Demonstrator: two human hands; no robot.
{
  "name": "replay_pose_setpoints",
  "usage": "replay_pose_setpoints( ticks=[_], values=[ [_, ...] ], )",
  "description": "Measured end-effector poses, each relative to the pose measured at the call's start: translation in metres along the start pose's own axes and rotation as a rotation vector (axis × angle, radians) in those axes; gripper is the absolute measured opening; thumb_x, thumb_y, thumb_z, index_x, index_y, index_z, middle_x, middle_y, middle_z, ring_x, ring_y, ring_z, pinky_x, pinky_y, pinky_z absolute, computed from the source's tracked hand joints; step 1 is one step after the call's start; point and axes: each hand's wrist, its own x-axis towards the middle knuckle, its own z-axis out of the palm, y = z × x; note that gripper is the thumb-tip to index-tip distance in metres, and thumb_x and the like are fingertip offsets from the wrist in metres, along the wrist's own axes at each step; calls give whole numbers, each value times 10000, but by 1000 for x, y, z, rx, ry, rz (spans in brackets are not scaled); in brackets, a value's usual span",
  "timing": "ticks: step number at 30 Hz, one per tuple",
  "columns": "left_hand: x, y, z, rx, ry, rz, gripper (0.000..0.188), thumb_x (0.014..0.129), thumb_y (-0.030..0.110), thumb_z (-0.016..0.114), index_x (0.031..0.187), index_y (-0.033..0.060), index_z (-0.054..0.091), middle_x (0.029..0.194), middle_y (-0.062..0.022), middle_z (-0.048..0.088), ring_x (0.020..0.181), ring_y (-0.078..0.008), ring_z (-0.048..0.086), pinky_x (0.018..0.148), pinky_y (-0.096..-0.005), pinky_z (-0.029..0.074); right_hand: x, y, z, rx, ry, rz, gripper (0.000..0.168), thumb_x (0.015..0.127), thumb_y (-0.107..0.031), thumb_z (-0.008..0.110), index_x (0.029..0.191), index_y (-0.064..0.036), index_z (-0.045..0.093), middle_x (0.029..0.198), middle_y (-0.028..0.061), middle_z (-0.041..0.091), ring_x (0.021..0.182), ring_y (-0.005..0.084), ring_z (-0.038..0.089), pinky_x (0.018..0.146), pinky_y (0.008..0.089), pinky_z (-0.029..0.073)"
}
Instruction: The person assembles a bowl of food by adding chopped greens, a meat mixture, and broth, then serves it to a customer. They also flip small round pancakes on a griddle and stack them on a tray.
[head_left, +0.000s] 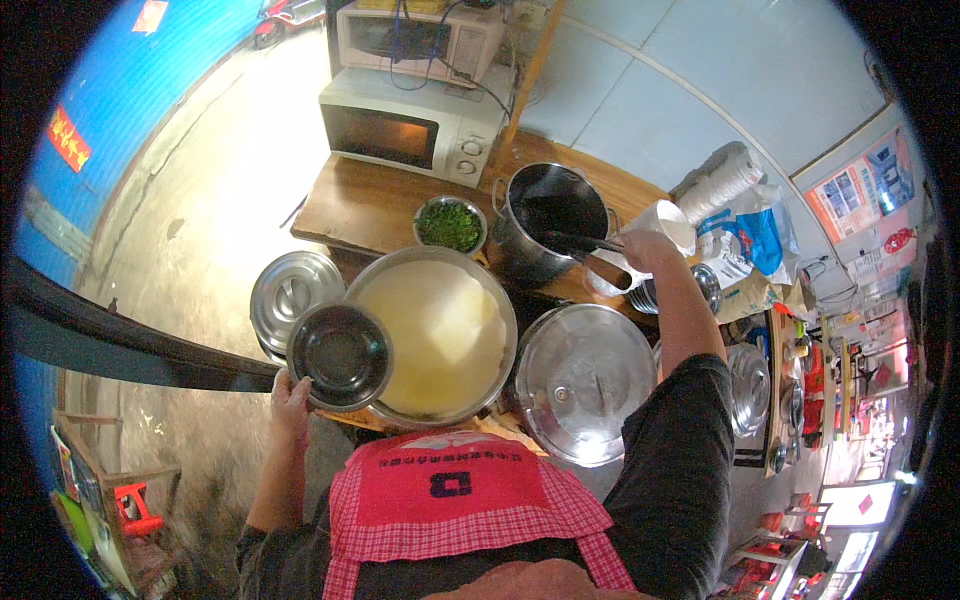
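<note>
My left hand (291, 397) grips the rim of a dark round bowl (340, 357), held over the left edge of a large pot of yellowish broth (439, 337). At the upper right, my right hand (646, 251) is closed around the handle of a dark utensil (577, 241), whose far end reaches into a tall metal stockpot (555, 214). The stockpot's inside is dark and its contents cannot be made out. Between the two pots stands a metal bowl of chopped green herbs (450, 225).
A domed metal lid (585, 382) covers a vessel right of the broth. Another metal lid (296, 296) lies at left. Microwave ovens (405, 131) stand stacked on the wooden counter (352, 202). A white container (671, 225) and plastic bags (750, 232) are beyond my right hand.
</note>
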Motion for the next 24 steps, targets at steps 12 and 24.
replay_pose_setpoints(
  ticks=[12, 24],
  values=[
    [12, 13, 17, 43, -48, 83, 107, 844, 87, 518, 947, 57, 516, 779, -20, 560, 626, -106, 535, 522, -233, 438, -127, -11, 61, 191, 414, 397, 377, 847, -203, 550, 1215, -163, 484, 1014, 146, 554, 890, 340, 588, 743, 452, 485],
    [7, 36, 4, 115, -9, 112, 158, 846, 83, 529, 994, 30, 520, 830, -36, 565, 753, -120, 546, 689, -269, 462, -146, -72, 145, 648, 368, 485, 291, 867, -224, 499, 1137, -117, 489, 1043, 201, 592, 929, 408, 571, 758, 495, 458]
  ],
)
